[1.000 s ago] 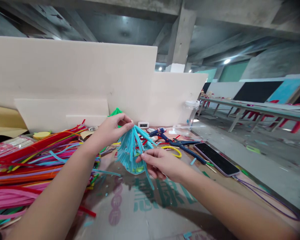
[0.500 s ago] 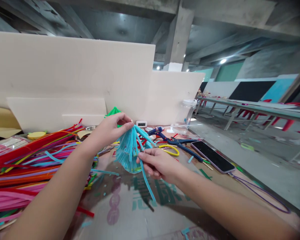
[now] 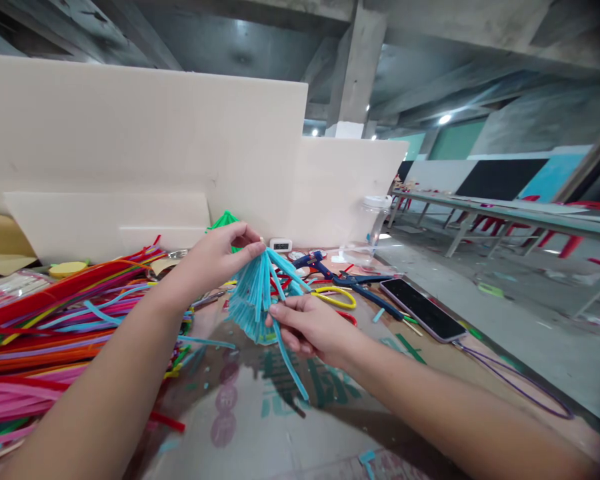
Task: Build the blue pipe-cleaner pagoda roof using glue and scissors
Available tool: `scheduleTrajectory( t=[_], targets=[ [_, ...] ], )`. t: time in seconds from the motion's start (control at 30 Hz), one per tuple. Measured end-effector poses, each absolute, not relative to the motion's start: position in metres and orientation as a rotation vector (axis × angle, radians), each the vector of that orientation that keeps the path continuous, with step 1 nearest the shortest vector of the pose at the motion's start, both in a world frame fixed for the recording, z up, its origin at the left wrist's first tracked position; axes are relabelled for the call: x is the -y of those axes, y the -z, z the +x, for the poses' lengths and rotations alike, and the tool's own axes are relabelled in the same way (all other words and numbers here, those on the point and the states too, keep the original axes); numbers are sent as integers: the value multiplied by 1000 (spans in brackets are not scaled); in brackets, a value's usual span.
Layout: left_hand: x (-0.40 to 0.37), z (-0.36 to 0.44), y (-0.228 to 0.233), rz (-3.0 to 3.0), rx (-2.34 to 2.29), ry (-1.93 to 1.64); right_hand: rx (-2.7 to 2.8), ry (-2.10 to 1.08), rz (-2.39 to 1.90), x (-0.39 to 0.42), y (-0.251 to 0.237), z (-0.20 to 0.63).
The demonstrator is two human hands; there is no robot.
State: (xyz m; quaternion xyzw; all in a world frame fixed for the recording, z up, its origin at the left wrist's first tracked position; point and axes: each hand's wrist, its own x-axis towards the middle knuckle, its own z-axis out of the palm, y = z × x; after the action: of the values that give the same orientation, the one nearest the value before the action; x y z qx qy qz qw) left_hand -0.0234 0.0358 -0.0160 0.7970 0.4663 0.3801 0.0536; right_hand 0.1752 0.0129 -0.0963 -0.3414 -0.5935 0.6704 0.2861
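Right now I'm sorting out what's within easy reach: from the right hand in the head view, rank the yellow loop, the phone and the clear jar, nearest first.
From the right hand:
1. Yellow loop, just beyond it on the table, slightly right.
2. Phone, farther right near the table edge.
3. Clear jar, at the back by the white board.

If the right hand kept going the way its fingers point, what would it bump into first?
Probably the fanned bundle of turquoise pipe cleaners: the right hand points left and already pinches one strand. Beyond lies the multicoloured pipe-cleaner pile.
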Motion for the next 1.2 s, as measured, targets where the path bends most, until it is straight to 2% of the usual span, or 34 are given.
scheduleTrajectory(
  t=[0.17,0.33,0.4,0.53,0.77,1.07,1.2],
  targets=[
    [-34,-23,15,2425,-1427,-1149,1631,-1719,-966,-14,97,175],
    [-33,-23,14,2416,-1420,-1152,2026,-1593,-1103,-21,81,191],
    [-34,-24,14,2399,-1415,-1156,2202,-1338,-1139,-22,71,198],
    [-36,-24,16,2392,-1374,-1165,2213,-557,-999,-19,61,206],
    [-35,-24,16,2402,-1373,-1165,2284,47,-660,-10,71,202],
    [-34,-24,15,2422,-1362,-1167,2317,177,-684,-9,75,199],
    [-34,-24,16,2409,-1342,-1162,2331,128,-700,-7,75,199]
  ],
)
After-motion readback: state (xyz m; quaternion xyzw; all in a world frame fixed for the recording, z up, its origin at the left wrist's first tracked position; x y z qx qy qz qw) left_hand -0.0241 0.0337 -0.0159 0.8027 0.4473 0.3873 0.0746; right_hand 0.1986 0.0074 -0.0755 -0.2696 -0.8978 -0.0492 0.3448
